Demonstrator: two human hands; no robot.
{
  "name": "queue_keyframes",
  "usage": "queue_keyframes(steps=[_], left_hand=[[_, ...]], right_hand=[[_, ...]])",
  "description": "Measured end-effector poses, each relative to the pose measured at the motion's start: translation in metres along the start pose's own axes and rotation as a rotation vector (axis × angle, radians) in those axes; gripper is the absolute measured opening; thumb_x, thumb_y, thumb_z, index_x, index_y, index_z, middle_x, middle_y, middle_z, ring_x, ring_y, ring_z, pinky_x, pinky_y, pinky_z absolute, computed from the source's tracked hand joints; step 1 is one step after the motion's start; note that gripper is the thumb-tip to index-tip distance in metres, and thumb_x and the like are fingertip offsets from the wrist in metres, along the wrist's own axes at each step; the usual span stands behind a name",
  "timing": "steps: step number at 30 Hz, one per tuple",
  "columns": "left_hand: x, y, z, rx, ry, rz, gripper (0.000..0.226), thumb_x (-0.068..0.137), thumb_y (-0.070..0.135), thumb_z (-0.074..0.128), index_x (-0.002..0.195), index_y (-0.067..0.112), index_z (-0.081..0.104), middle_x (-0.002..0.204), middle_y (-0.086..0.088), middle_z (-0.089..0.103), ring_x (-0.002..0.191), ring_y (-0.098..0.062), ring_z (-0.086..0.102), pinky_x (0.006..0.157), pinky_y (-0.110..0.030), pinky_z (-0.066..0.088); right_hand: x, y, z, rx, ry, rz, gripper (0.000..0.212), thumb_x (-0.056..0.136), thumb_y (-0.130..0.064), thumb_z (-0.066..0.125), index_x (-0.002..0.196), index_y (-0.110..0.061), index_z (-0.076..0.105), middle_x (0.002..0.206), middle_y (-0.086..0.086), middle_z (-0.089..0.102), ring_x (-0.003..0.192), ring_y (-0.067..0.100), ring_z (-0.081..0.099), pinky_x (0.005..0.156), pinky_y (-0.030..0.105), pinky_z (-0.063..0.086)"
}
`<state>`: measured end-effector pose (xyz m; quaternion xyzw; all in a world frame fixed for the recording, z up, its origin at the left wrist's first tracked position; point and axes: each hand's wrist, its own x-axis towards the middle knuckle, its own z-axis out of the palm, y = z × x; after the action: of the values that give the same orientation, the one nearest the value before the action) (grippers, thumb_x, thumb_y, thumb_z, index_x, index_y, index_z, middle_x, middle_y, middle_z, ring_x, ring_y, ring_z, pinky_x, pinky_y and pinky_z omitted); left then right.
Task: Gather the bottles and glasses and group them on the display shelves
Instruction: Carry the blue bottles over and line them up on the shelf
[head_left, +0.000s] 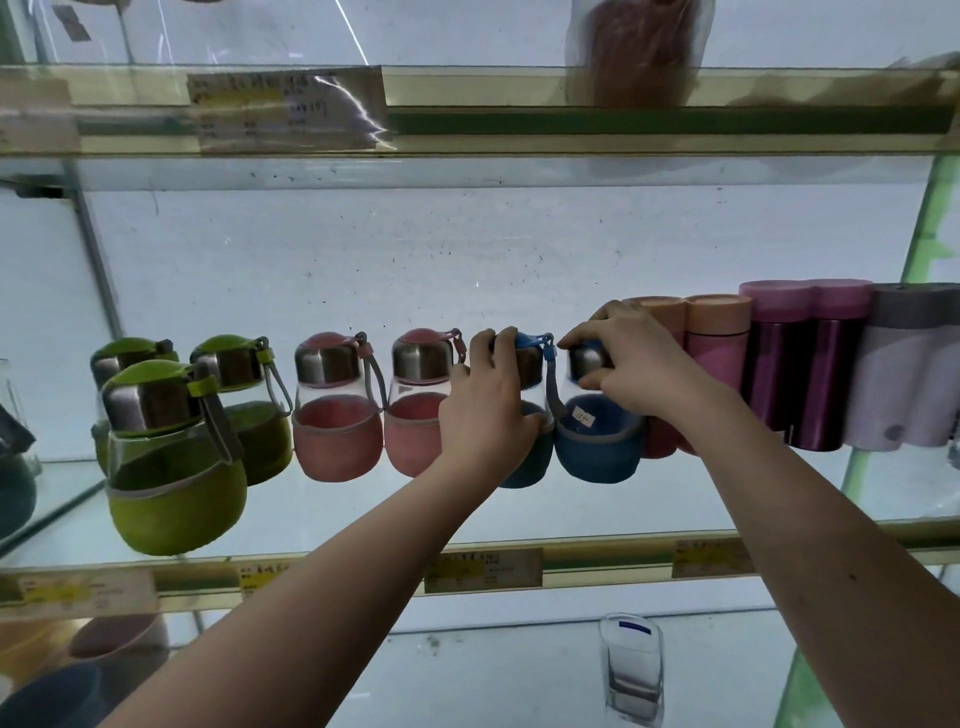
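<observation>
Two blue-sleeved glass bottles with steel caps stand side by side on the middle glass shelf (571, 514). My left hand (485, 402) grips the left blue bottle (524, 467) around its neck and cap. My right hand (631, 366) holds the steel cap of the right blue bottle (597, 441), which carries a small price sticker. To their left stand two pink-sleeved bottles (337, 410) (415, 410), then three green-sleeved bottles (174, 462). Right of my hands stand pink tumblers with peach lids (717, 348), purple metal flasks (800, 374) and pale lilac flasks (904, 379).
A clear drinking glass (631, 670) with a blue label stands on the shelf below. Bowls sit at the lower left (104, 660). A brown item in a plastic wrap (641, 52) stands on the upper shelf. Price labels line the shelf edges. A dark bottle (15, 467) stands at far left.
</observation>
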<state>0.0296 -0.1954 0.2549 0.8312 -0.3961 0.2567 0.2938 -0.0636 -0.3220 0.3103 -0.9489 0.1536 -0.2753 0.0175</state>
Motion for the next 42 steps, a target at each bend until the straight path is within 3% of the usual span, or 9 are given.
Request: queue_keyframes(steps=[12, 15, 19, 22, 24, 26, 30, 34, 42], left_hand=[[0.010, -0.001, 0.010, 0.081, -0.007, -0.027, 0.083, 0.079, 0.035, 0.069, 0.144, 0.022, 0.018, 0.147, -0.002, 0.022, 0.114, -0.031, 0.042, 0.064, -0.032, 0.041], [0.010, -0.002, 0.009, 0.122, -0.033, -0.006, 0.090, 0.081, 0.041, 0.067, 0.148, 0.021, 0.010, 0.151, -0.005, 0.015, 0.122, -0.032, 0.039, 0.072, -0.034, 0.045], [0.007, -0.007, 0.005, 0.086, -0.100, 0.021, 0.105, 0.076, 0.048, 0.070, 0.150, 0.022, 0.001, 0.155, -0.008, 0.007, 0.132, -0.035, 0.032, 0.085, -0.038, 0.047], [0.005, -0.010, 0.001, 0.108, -0.173, 0.034, 0.114, 0.073, 0.033, 0.075, 0.149, 0.026, -0.010, 0.157, -0.005, -0.004, 0.129, -0.041, 0.033, 0.078, -0.038, 0.048], [0.005, -0.013, 0.002, 0.129, -0.182, 0.042, 0.116, 0.073, 0.019, 0.074, 0.148, 0.028, -0.014, 0.156, -0.003, -0.007, 0.123, -0.041, 0.039, 0.070, -0.036, 0.047], [0.004, -0.015, 0.004, 0.119, -0.174, 0.044, 0.115, 0.072, 0.011, 0.072, 0.148, 0.028, -0.013, 0.156, -0.002, -0.008, 0.122, -0.040, 0.040, 0.067, -0.035, 0.050], [0.004, -0.012, 0.006, 0.107, -0.172, 0.015, 0.111, 0.073, 0.005, 0.068, 0.149, 0.026, -0.011, 0.157, -0.003, -0.009, 0.124, -0.041, 0.039, 0.068, -0.037, 0.051], [0.006, -0.012, 0.008, 0.111, -0.160, 0.011, 0.111, 0.074, 0.004, 0.067, 0.149, 0.025, -0.012, 0.157, -0.005, -0.010, 0.121, -0.041, 0.042, 0.065, -0.035, 0.048], [-0.002, -0.019, 0.004, 0.114, -0.141, 0.080, 0.120, 0.073, 0.008, 0.074, 0.147, 0.026, -0.019, 0.156, -0.008, -0.019, 0.128, -0.040, 0.039, 0.074, -0.036, 0.055]], right_hand=[[0.014, 0.006, 0.010, 0.100, -0.012, 0.002, 0.045, 0.082, -0.011, 0.068, 0.124, -0.022, 0.058, 0.126, 0.006, 0.050, 0.117, 0.021, 0.041, 0.088, 0.022, 0.031], [0.013, 0.004, 0.009, -0.003, -0.013, -0.015, 0.047, 0.085, -0.018, 0.065, 0.129, -0.024, 0.052, 0.133, 0.003, 0.050, 0.122, 0.021, 0.041, 0.098, 0.027, 0.030], [0.003, 0.002, 0.008, -0.234, 0.016, 0.028, 0.065, 0.085, -0.041, 0.062, 0.142, -0.028, 0.033, 0.154, 0.006, 0.026, 0.142, 0.025, 0.020, 0.113, 0.037, 0.011], [-0.007, 0.000, 0.009, -0.322, -0.047, 0.063, 0.099, 0.068, -0.060, 0.070, 0.148, -0.029, 0.020, 0.156, 0.012, 0.013, 0.140, 0.032, 0.016, 0.111, 0.039, 0.016], [-0.011, -0.003, 0.014, -0.383, -0.117, 0.065, 0.121, 0.060, -0.057, 0.078, 0.151, -0.026, 0.004, 0.156, 0.014, 0.009, 0.140, 0.032, 0.015, 0.110, 0.039, 0.021], [-0.011, -0.003, 0.019, -0.404, -0.124, 0.061, 0.128, 0.058, -0.047, 0.084, 0.151, -0.025, -0.002, 0.154, 0.014, 0.010, 0.140, 0.031, 0.015, 0.109, 0.038, 0.025], [-0.009, -0.002, 0.020, -0.269, -0.102, 0.059, 0.123, 0.054, -0.030, 0.089, 0.149, -0.027, 0.011, 0.154, 0.010, 0.013, 0.138, 0.028, 0.017, 0.108, 0.036, 0.028], [-0.006, -0.001, 0.024, -0.216, -0.095, 0.056, 0.122, 0.054, -0.023, 0.089, 0.149, -0.027, 0.013, 0.156, 0.008, 0.010, 0.141, 0.027, 0.013, 0.110, 0.035, 0.027], [-0.011, -0.001, 0.031, -0.353, -0.067, 0.058, 0.119, 0.071, -0.025, 0.078, 0.149, -0.029, -0.011, 0.156, 0.018, -0.018, 0.146, 0.031, -0.005, 0.116, 0.039, 0.014]])
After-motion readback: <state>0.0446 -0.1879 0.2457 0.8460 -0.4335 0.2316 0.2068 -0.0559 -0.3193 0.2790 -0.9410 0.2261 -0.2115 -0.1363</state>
